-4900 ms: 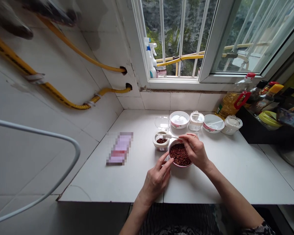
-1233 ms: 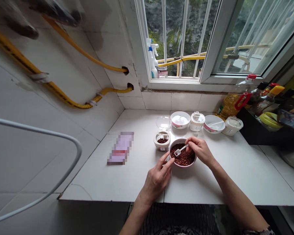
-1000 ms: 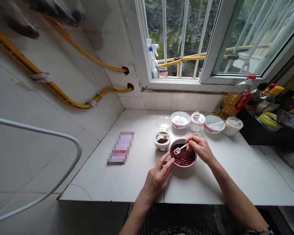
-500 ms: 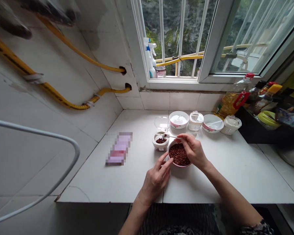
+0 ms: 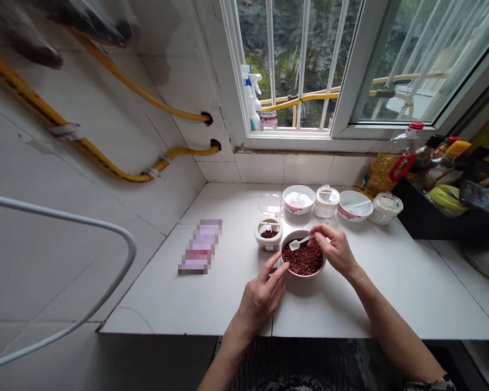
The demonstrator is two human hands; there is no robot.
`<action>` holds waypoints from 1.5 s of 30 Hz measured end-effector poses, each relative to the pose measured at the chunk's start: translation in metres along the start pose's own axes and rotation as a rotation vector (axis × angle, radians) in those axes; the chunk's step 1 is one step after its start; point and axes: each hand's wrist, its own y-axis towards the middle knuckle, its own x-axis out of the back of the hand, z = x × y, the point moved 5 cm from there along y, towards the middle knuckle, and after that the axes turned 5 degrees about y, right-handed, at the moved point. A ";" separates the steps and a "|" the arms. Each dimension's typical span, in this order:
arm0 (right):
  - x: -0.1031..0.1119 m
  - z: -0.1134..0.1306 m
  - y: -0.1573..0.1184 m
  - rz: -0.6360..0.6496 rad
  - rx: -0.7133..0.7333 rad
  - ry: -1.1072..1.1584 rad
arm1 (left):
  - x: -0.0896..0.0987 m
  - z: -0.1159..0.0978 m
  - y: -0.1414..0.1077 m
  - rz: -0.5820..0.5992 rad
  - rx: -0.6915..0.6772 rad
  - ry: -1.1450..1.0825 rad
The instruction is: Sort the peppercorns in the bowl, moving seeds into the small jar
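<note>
now the spoon (image 5: 295, 245) has moved from jar (image 5: 268, 246) to bowl (image 5: 304, 276).

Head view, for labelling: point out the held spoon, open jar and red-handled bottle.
Held spoon (image 5: 302, 241), head view: on its handle.
Open jar (image 5: 268, 242), head view: on its front rim.
Red-handled bottle (image 5: 381, 171), head view: on its body.

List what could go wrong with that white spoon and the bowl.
Grains could spill: the right hand holds a small spoon right over the bowl.
The bowl might shift, as the left hand seems to steady it only with fingertips.
The open jar stands close by and could be knocked.
</note>
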 end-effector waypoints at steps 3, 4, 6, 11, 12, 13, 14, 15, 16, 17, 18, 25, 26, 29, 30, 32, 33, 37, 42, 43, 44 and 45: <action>-0.009 0.000 -0.001 0.036 0.055 -0.121 | 0.001 0.000 0.000 -0.006 -0.004 0.005; -0.011 0.000 -0.001 0.043 0.066 -0.134 | 0.001 0.000 0.000 -0.007 -0.003 0.008; -0.014 0.000 -0.001 0.052 0.056 -0.112 | 0.001 0.000 0.000 -0.007 -0.002 0.010; -0.009 -0.008 0.000 0.047 -0.153 0.148 | 0.001 -0.001 0.000 -0.008 -0.008 -0.005; -0.008 -0.010 0.000 0.041 -0.195 0.196 | 0.001 -0.001 0.000 -0.008 -0.007 -0.007; -0.008 -0.012 0.000 0.037 -0.225 0.229 | 0.001 0.000 0.000 -0.008 -0.006 -0.008; -0.007 -0.013 0.000 0.031 -0.241 0.248 | 0.000 0.000 0.000 -0.007 -0.004 -0.008; -0.007 -0.014 0.000 0.029 -0.248 0.257 | 0.000 0.000 0.000 -0.005 -0.004 -0.009; -0.007 -0.014 0.000 0.029 -0.250 0.262 | 0.000 0.000 0.000 -0.002 -0.005 -0.011; -0.008 -0.014 0.000 0.031 -0.250 0.267 | 0.000 0.000 0.000 -0.001 -0.006 -0.013; -0.008 -0.015 0.000 0.034 -0.250 0.272 | 0.000 0.000 0.000 -0.003 -0.007 -0.014; -0.011 -0.007 0.001 0.065 -0.090 0.044 | 0.000 -0.001 0.000 -0.012 -0.011 -0.014; -0.013 -0.005 0.001 0.077 -0.055 0.009 | 0.000 -0.001 0.000 -0.012 -0.012 -0.012; -0.016 -0.004 0.000 0.102 -0.049 0.020 | 0.000 0.000 0.000 -0.013 -0.012 -0.005; -0.016 -0.005 0.000 0.099 -0.074 0.051 | 0.000 0.000 0.000 -0.011 -0.010 -0.006; -0.013 -0.007 -0.001 0.079 -0.133 0.116 | 0.000 0.000 0.000 -0.009 -0.006 -0.010; -0.011 -0.009 -0.001 0.065 -0.157 0.142 | 0.000 0.000 0.000 -0.008 -0.005 -0.012; -0.008 -0.009 0.000 0.053 -0.174 0.149 | 0.000 -0.001 0.000 -0.008 -0.004 -0.011; -0.011 -0.007 0.001 0.072 -0.135 0.061 | 0.001 -0.001 0.001 0.002 0.001 -0.010; -0.011 -0.008 0.001 0.074 -0.159 0.086 | 0.001 -0.001 0.001 0.003 0.001 -0.006; -0.011 -0.009 0.000 0.074 -0.191 0.124 | 0.001 -0.001 0.001 0.004 0.000 -0.001; -0.012 -0.011 0.000 0.073 -0.225 0.164 | 0.001 -0.001 0.001 0.005 -0.001 0.002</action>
